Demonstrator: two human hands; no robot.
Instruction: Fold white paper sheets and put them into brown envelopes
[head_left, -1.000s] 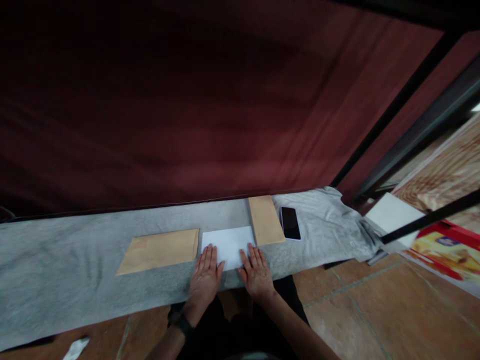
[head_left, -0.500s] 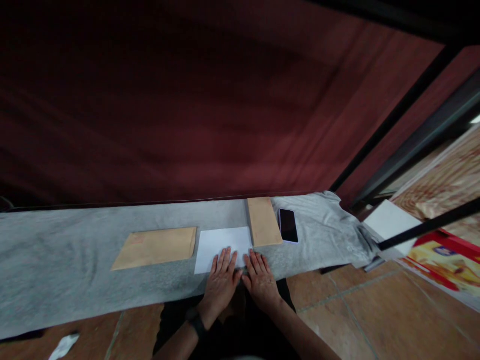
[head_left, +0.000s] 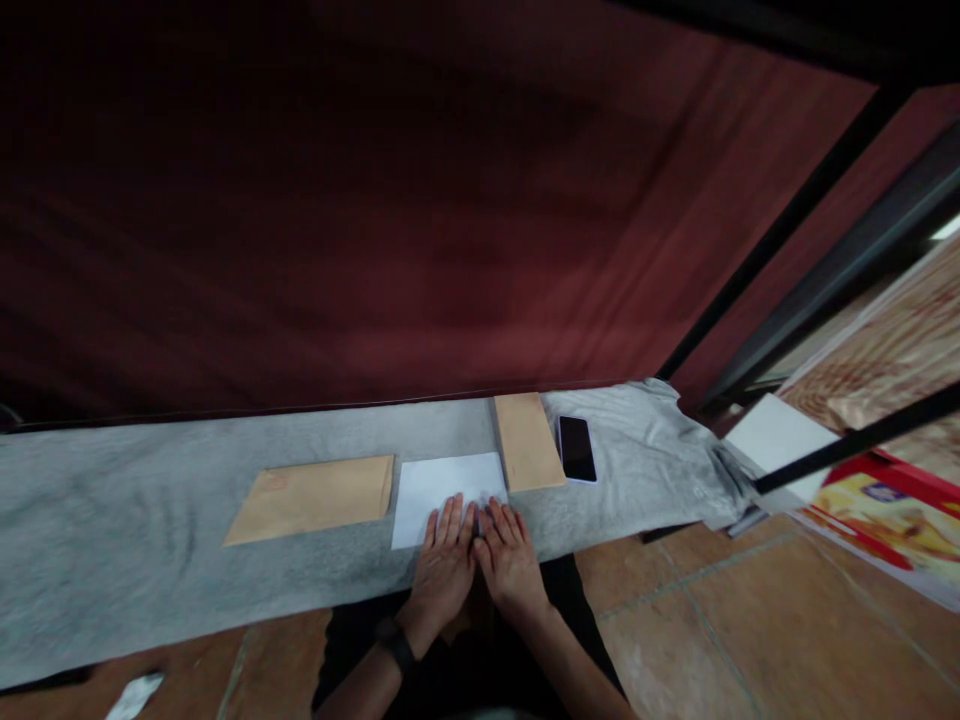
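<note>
Bare forearms, no sleeves showing; a dark band, perhaps a watch [head_left: 395,640], circles the left wrist.

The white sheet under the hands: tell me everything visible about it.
The white sheet looks like plain, unmarked paper, rectangular and lying flat on the grey cloth. It sits between two tan envelopes, the left envelope lengthwise, the right envelope turned endwise. The left hand and right hand press flat on its near right part, side by side.

Dim overall, top half nearly black. Light enters from right, brightest at the far right edge. Wide-angle bending at the edges, soft focus, slight blur throughout.
</note>
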